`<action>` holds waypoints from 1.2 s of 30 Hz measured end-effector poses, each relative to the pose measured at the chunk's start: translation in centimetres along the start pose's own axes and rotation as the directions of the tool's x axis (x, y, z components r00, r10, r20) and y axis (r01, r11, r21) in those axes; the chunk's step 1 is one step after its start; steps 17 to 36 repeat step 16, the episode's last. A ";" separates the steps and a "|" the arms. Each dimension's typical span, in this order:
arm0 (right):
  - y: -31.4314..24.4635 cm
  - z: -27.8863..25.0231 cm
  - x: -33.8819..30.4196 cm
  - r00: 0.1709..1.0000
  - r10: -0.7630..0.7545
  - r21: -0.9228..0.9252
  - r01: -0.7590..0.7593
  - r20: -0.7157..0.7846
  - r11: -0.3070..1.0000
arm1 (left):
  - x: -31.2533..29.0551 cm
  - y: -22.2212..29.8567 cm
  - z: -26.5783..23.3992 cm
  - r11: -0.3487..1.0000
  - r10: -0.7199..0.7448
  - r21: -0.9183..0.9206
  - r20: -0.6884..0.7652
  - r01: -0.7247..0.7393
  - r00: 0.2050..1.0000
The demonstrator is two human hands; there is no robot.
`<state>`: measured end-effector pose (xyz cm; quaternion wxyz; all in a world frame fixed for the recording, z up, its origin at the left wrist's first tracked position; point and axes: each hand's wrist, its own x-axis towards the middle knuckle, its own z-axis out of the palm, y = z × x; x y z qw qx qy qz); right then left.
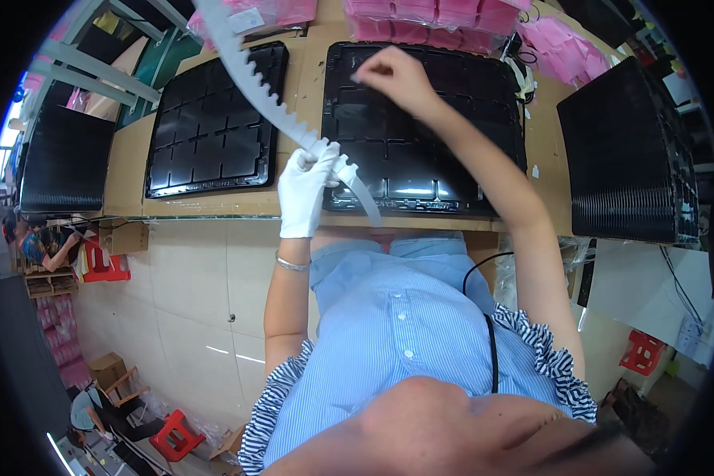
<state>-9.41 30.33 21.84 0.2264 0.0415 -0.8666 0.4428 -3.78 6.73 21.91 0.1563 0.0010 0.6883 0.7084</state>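
My left hand, in a white glove, grips a long white strip with a row of small tabs along one edge. The strip runs from the upper left down past the glove, and its tail curls over the table edge. Above the far left part of a large black plastic tray, my bare right hand has thumb and forefinger pinched together. A small pale bit seems to show at the fingertips, too small to name. The tray has moulded compartments and lies before me.
Another black tray lies to the left on the brown tabletop. Tall stacks of black trays stand at the right and left. Pink wrapped packs line the back. Other people sit at the left, near red stools.
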 end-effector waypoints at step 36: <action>7.2 2.6 8.1 0.957 0.220 -0.466 -0.109 0.190 0.878 | 1.3 -1.1 -0.6 0.997 -0.075 0.033 0.065 0.073 0.995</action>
